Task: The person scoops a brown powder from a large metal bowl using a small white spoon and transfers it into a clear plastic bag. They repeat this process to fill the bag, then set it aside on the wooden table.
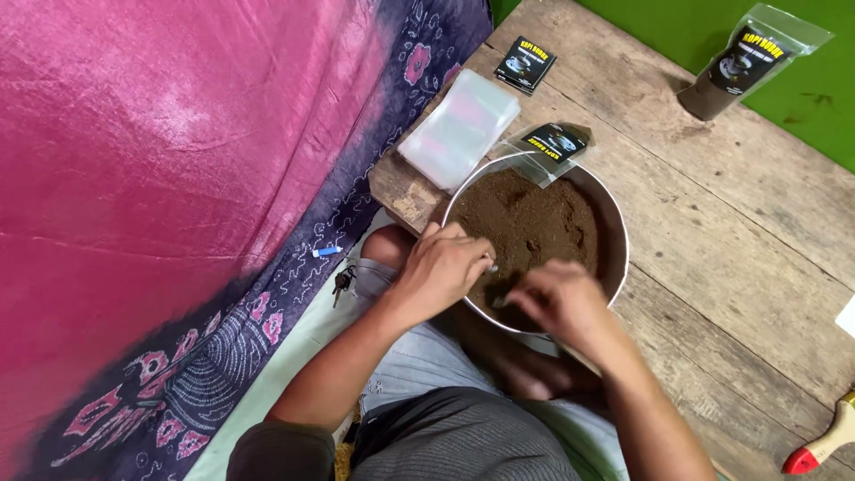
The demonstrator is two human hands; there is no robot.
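Both hands worked over the metal bowl (617, 233) of brown powder (534, 218) at the table's near edge — left hand (443, 267) curled narrow, right hand (559, 301) pinching a small dark pouch (504, 291).

Both bare forearms reach away from the body and converge, the left hand (443, 265) curled knuckles-up with fingers bent under, the right hand (559, 300) beside it, fingers pinched, slightly blurred.

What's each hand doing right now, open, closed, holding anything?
Left hand: fingers curled over the metal bowl of brown powder; holding something small, unclear what.
Right hand: motion-blurred above the powder; grip cannot be told.
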